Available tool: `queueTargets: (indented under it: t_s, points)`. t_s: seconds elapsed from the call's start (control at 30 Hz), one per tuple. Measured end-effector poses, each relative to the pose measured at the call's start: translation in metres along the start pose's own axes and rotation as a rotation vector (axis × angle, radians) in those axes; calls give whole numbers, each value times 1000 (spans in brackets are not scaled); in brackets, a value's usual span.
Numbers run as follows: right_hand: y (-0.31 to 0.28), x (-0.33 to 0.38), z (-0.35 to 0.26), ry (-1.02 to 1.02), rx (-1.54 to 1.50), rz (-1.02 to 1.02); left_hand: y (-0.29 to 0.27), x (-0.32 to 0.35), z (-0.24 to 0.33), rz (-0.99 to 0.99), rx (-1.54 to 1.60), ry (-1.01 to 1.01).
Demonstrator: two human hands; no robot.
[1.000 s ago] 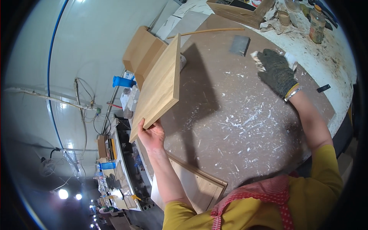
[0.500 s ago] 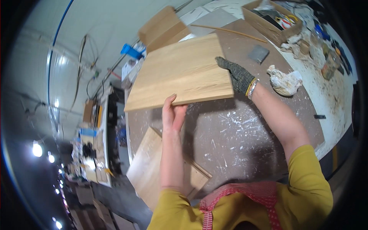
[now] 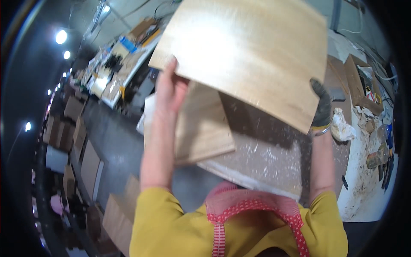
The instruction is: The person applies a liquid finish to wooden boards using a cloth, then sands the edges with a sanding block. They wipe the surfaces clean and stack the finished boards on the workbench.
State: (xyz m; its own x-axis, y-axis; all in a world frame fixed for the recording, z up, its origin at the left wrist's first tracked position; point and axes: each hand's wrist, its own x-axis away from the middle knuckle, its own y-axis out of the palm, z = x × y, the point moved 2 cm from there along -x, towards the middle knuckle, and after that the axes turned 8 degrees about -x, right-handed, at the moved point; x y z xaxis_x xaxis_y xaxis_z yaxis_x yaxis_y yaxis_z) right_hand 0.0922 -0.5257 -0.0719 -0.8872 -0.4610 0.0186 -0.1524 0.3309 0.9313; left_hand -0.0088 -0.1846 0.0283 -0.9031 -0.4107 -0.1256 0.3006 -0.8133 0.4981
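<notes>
A broad, pale wooden board [image 3: 252,55] is held up in front of me, tilted, with light glaring on its face. My bare left hand [image 3: 170,88] grips its lower left corner, thumb on the face and fingers beneath. At the lower right edge my right hand [image 3: 322,105], in a dark knitted glove, clasps the board with its thumb on top. Below the held board lies a second wooden board [image 3: 205,128], partly hidden by it and near my left forearm. That one rests at the left side of the scratched brown worktable [image 3: 265,160].
Right of my gloved hand lie a crumpled white cloth [image 3: 341,126] and a grey block [image 3: 338,94]. Beyond them stands a cardboard box [image 3: 359,81] of odds and ends. A cluttered bench [image 3: 124,81] is at far left, with wooden panels [image 3: 90,169] standing on the floor nearer me.
My view has swung to the left. The held board has been raised closer, with both hands still on it, and now tilts down to the right.
</notes>
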Motion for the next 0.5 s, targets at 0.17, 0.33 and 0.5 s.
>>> queueTargets:
  t_s: [0.17,0.33,0.5]
  points:
    - [-17,-9,-39,-370,726,-184,-55,19,36,-64,-3,28]
    - [-7,-12,-40,-437,907,-311,-68,28,54,-156,-160,-147]
    - [34,-3,-20,-394,923,-295,-89,9,48,-86,246,-374]
